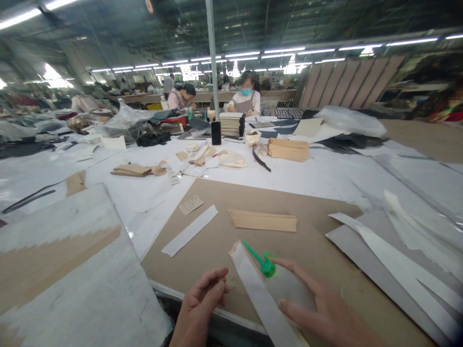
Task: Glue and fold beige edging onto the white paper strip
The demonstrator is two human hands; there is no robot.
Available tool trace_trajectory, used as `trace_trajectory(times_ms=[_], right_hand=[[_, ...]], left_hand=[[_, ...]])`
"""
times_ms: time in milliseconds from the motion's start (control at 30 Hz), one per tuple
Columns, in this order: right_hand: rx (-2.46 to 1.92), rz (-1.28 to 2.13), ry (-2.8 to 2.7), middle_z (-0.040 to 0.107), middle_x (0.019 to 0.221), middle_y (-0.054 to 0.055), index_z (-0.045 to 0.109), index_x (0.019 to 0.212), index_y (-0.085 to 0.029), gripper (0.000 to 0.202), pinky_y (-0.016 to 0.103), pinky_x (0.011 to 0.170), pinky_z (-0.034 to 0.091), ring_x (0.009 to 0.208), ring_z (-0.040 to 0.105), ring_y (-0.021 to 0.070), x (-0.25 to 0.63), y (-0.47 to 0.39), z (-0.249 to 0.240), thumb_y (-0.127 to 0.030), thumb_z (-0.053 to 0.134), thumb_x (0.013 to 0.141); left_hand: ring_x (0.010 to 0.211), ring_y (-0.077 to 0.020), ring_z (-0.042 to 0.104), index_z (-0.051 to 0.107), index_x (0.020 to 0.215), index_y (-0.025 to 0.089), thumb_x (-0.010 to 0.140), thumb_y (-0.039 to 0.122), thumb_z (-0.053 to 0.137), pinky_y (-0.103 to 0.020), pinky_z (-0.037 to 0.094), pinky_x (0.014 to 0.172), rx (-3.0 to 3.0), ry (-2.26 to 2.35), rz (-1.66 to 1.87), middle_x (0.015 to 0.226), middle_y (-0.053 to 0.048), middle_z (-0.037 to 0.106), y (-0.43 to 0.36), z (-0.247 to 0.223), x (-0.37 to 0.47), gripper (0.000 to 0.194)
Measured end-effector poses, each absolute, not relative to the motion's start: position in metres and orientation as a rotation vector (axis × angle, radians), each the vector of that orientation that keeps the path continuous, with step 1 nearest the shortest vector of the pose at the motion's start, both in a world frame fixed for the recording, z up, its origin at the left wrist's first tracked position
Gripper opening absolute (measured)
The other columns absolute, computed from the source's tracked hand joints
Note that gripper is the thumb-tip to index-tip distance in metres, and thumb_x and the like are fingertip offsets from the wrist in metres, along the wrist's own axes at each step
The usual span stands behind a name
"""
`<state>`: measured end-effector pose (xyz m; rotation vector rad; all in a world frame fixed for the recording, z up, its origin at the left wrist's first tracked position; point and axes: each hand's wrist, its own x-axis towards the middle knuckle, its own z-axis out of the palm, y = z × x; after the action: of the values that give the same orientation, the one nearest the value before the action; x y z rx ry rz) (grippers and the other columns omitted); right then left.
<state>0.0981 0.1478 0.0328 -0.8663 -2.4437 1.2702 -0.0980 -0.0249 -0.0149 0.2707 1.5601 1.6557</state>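
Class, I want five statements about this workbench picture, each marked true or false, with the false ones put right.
1. The right hand has its fingers and thumb around a translucent bottle. True.

2. The bottle's green nozzle points toward the person's own body. False: its tip points away from the person, slanting to the left.

3. The long strip between the hands lies to the right of the bottle. False: this white strip lies on the bottle's left.

4. A tan bundle lies on the brown board, beyond the bottle. True.

5. The left hand is pressing down on the tan bundle. False: the left hand is loosely curled near the white strip, well apart from the bundle.
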Motion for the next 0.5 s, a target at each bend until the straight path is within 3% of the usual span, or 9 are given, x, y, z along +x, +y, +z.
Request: trace_trajectory(times_ms=[100,167,333,500], right_hand=[[-0.923,1.631,-2.069,0.069,0.116,0.01,0.059,0.131,-0.02,0.056,0.038,0.087,0.055,0.101,0.066,0.0291,0.086,0.182,0.027,-0.05,0.069,0.084],[-0.848,1.66,-1.852,0.071,0.109,0.009,0.06,0.124,-0.019,0.057,0.037,0.085,0.054,0.098,0.066,0.0281,0.072,0.213,0.022,-0.054,0.072,0.08],[-0.931,1.309,-1.694,0.069,0.105,0.007,0.055,0.117,-0.02,0.068,0.038,0.085,0.053,0.096,0.065,0.0264,0.025,0.309,0.006,-0.061,0.079,0.069],[-1.105,0.976,-1.775,0.065,0.106,0.008,0.058,0.116,-0.015,0.06,0.043,0.089,0.05,0.098,0.061,0.0265,-0.009,0.378,-0.016,-0.051,0.082,0.074]], left_hand=[[0.081,-0.018,0.063,0.077,0.109,0.018,0.067,0.052,0.084,-0.026,0.049,0.077,0.205,1.555,1.682,0.09,-0.007,0.074,-0.025,-0.019,-0.101,0.055],[0.078,-0.0176,0.063,0.077,0.107,0.018,0.065,0.053,0.085,-0.026,0.049,0.075,0.198,1.555,1.698,0.088,-0.006,0.074,-0.024,-0.022,-0.104,0.055],[0.075,-0.0164,0.062,0.078,0.103,0.018,0.063,0.056,0.086,-0.026,0.048,0.072,0.226,1.58,1.703,0.084,-0.006,0.073,-0.016,-0.028,-0.11,0.056],[0.074,-0.0161,0.062,0.078,0.101,0.017,0.063,0.058,0.086,-0.025,0.048,0.07,0.225,1.624,1.671,0.083,-0.006,0.073,-0.011,-0.031,-0.114,0.057]])
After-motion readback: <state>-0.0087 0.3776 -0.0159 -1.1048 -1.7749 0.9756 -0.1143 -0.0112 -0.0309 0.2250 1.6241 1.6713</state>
